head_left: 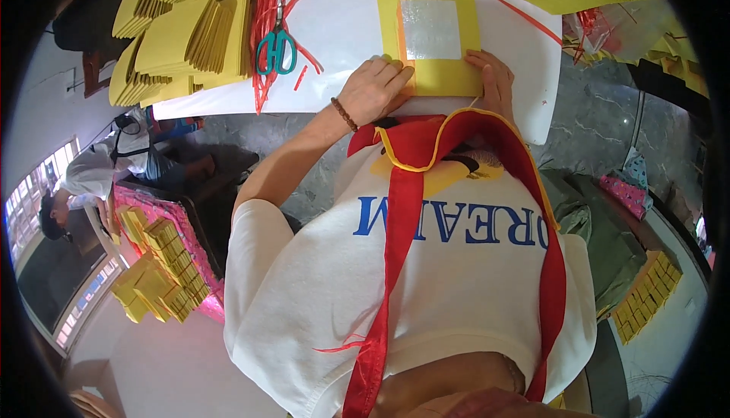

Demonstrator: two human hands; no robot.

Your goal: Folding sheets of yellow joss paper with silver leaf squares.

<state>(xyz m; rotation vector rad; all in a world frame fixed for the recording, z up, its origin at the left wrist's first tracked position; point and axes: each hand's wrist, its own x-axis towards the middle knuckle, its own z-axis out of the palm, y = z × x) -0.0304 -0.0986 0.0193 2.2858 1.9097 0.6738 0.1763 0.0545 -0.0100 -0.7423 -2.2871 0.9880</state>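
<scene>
Between left grip [374, 87], right grip [496, 80] — yellow paper [445, 77]

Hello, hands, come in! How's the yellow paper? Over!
Left hand: on yellow paper, left side. Right hand: at its right edge. Yellow paper lies on white table, shiny patch on top. Teal scissors off left, clear of it.

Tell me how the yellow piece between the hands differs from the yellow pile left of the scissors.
The yellow piece lies flat; the yellow pile is stacked in many layers.
The piece carries a pale, shiny rectangle and an orange strip; none shows on the pile.
Both hands, left and right, touch the piece; neither touches the pile.
Both are yellow and on the white table.
</scene>
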